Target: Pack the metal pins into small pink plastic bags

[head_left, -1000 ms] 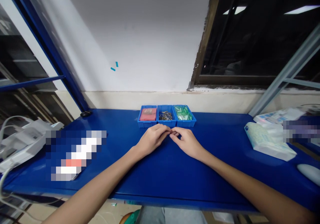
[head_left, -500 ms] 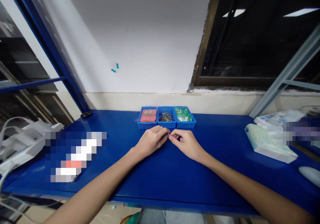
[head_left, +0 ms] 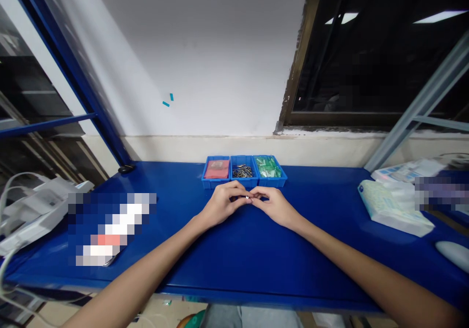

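My left hand (head_left: 224, 202) and my right hand (head_left: 274, 204) meet fingertip to fingertip over the blue table, just in front of three small blue bins. Between the pinched fingers a tiny shiny piece (head_left: 247, 197) shows; it is too small to name, and the fingers cover most of it. Behind my hands, the middle bin (head_left: 243, 159) holds many thin metal pieces (head_left: 243, 171). In the left bin (head_left: 216, 185) lies a reddish-pink packet (head_left: 217, 168). Green and clear plastic packets (head_left: 268, 166) fill the right bin (head_left: 273, 183).
A white power strip with plugs (head_left: 40, 215) and a blurred-out item (head_left: 117, 230) lie on the left. To the right are a tissue pack (head_left: 394, 208) and a white rounded object (head_left: 452, 255). A wall stands behind the blue table (head_left: 256, 259).
The fingertips of both hands have come closer together and now touch. My left fingers have shifted around the tiny piece, with the thumb now lower and more visible.
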Motion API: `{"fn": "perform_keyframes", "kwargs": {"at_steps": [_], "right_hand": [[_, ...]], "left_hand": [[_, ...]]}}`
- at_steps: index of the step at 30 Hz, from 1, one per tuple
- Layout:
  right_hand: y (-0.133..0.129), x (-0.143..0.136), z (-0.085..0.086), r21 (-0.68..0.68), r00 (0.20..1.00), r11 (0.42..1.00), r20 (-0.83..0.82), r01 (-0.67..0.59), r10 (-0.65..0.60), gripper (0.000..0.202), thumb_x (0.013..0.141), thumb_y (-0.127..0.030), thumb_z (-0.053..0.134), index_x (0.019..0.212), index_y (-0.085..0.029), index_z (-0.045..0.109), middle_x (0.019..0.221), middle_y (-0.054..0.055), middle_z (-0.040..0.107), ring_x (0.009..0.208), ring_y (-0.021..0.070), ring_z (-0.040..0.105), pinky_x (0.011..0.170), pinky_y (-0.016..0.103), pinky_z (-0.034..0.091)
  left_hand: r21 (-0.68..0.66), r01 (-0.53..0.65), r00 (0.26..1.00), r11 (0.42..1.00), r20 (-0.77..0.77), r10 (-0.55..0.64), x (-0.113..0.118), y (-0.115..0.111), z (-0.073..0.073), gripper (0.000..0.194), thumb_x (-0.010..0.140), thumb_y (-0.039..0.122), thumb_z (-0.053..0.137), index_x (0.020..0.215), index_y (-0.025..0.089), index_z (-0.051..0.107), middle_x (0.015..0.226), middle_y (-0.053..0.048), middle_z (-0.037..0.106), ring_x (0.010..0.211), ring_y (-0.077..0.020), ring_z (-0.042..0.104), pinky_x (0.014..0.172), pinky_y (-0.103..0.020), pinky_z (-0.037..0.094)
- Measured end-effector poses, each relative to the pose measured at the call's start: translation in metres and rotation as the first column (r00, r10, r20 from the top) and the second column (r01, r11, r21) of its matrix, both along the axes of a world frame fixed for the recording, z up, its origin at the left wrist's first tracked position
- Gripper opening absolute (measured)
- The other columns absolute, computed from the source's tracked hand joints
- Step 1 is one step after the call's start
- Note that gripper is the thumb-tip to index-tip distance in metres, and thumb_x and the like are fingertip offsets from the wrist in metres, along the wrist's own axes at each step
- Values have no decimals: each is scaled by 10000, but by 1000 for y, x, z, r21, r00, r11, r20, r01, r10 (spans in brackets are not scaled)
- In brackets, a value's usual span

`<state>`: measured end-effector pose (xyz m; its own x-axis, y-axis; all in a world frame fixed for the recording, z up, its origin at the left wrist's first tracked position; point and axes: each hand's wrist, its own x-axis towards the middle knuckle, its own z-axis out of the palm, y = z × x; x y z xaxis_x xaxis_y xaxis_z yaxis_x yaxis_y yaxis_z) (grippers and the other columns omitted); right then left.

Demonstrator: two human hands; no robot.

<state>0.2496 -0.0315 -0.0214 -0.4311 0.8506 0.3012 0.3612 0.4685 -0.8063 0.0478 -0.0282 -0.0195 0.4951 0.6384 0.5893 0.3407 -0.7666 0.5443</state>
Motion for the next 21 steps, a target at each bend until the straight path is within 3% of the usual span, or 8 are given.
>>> {"fn": "perform_keyframes", "kwargs": {"at_steps": [3, 5, 10, 13, 17, 19, 21], "right_hand": [[0, 2, 1, 84, 999, 996, 45, 19, -23, 147, 922, -266, 565, 894, -189, 687, 868, 28, 726, 801, 178, 664, 726, 288, 509], [-2, 4, 4, 234, 991, 971, 116, 37, -65, 149, 941, -246, 542, 895, -197, 675, 879, 32, 712, 829, 186, 649, 769, 309, 501], [10, 5, 21, 581, 933, 814, 285, 13, -219, 214, 992, -210, 444, 954, -187, 653, 948, 89, 663, 953, 233, 590, 882, 384, 472], [35, 2, 31, 641, 896, 768, 335, 10, -291, 229, 995, -199, 428, 980, -171, 655, 964, 105, 656, 994, 249, 569, 896, 402, 473], [64, -3, 33, 646, 819, 763, 430, 14, -379, 204, 974, -208, 476, 1001, -159, 672, 971, 116, 658, 1013, 269, 555, 875, 411, 483], [63, -3, 30, 658, 815, 753, 428, 16, -391, 211, 970, -218, 484, 1034, -157, 676, 1009, 126, 655, 1037, 279, 541, 887, 431, 481], [49, -1, 27, 667, 837, 745, 405, 5, -368, 237, 979, -219, 459, 1061, -171, 676, 1042, 126, 648, 1055, 280, 533, 901, 443, 477]], "left_hand": [[-57, -52, 997, 997, 54, 56, 0, 0, 1, 170, 911, 322, 678, 977, 180, 746, 867, -44, 685, 727, -137, 628, 651, -240, 499], [-52, -83, 994, 995, 74, 87, -1, 0, 1, 188, 911, 337, 674, 957, 164, 730, 834, -41, 691, 682, -129, 620, 625, -234, 495], [108, -149, 989, 983, 0, 150, -2, 17, 10, 141, 933, 271, 641, 978, 154, 708, 840, -40, 699, 674, -130, 611, 654, -251, 506], [290, -190, 950, 938, -185, 250, -1, 35, 23, 176, 966, 213, 571, 1075, 139, 688, 931, -75, 688, 812, -172, 635, 768, -310, 533], [472, -285, 808, 834, -350, 474, -2, 45, 41, 347, 939, 154, 552, 1284, 133, 591, 1171, -150, 619, 1015, -249, 608, 811, -370, 549], [445, -317, 810, 838, -333, 483, -7, 43, 45, 327, 944, 146, 526, 1261, 142, 607, 1153, -142, 619, 980, -233, 620, 786, -347, 548], [314, -284, 860, 906, -333, 386, -15, 39, 45, 258, 947, 178, 536, 1178, 149, 650, 1006, -97, 659, 852, -191, 640, 742, -309, 534]]}}
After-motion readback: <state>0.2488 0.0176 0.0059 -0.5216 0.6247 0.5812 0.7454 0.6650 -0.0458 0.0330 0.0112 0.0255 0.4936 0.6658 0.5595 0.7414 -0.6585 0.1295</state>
